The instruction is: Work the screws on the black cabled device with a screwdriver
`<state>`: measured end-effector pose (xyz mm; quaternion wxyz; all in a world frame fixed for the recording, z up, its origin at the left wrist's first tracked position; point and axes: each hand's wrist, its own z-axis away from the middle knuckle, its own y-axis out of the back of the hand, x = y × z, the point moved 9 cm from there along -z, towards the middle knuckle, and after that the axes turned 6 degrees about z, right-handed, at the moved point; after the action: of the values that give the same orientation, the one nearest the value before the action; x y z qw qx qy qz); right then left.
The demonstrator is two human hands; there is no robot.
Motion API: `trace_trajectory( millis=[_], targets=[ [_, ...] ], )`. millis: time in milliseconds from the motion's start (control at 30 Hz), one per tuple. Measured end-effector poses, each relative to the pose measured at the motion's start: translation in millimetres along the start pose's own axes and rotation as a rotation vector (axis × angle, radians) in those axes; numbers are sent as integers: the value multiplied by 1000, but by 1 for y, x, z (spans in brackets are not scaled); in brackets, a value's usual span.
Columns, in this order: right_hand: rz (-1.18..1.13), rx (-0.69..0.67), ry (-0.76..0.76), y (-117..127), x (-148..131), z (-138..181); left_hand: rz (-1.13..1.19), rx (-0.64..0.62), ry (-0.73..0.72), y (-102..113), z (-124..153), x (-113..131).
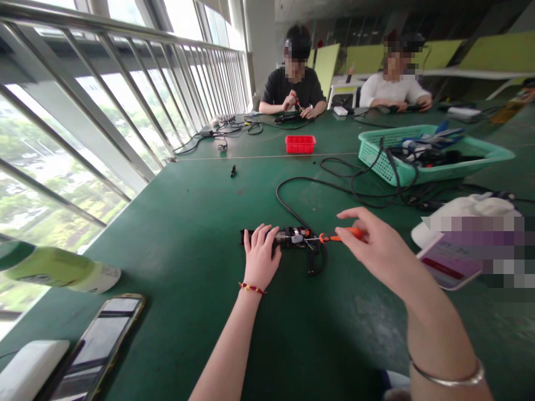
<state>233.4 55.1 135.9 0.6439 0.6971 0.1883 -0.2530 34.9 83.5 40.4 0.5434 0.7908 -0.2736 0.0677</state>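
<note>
A small black device (292,238) with exposed coloured wires lies on the green table (200,223). My left hand (261,257) rests over its left end, fingers curled down onto it, holding it in place. My right hand (371,242) pinches an orange-handled screwdriver (340,236), whose tip points left into the device's wired end. A black cable (292,192) runs from the device back across the table.
A phone (100,345) and a bottle on its side (58,268) lie at the near left. At right are a white cap (468,214), another phone (449,266) and a green basket (426,153) of tools. A red tray (300,143) sits mid-table. Two people work at the far end.
</note>
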Motion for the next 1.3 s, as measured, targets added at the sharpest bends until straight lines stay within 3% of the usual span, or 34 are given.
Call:
trace_trajectory(
  millis=[100,300,533,733,967,1167,1300],
  targets=[
    [-18,51,13,7,1,0,-2,4,-2,0,0,0],
    [132,-66,-45,-4,11,1,-4,6,-3,0,0,0],
    [116,52,32,9,8,0,-5,9,-3,0,0,0],
    [64,-237,-119,-16,18,6,-12,7,-6,0,0,0],
    [225,-23,-22,6,14,2,-7,2,1,0,-1,0],
    [186,-223,-95,-12,22,6,-8,4,-2,0,0,0],
    [190,-142,-31,-7,16,6,-12,10,-4,0,0,0]
  ],
)
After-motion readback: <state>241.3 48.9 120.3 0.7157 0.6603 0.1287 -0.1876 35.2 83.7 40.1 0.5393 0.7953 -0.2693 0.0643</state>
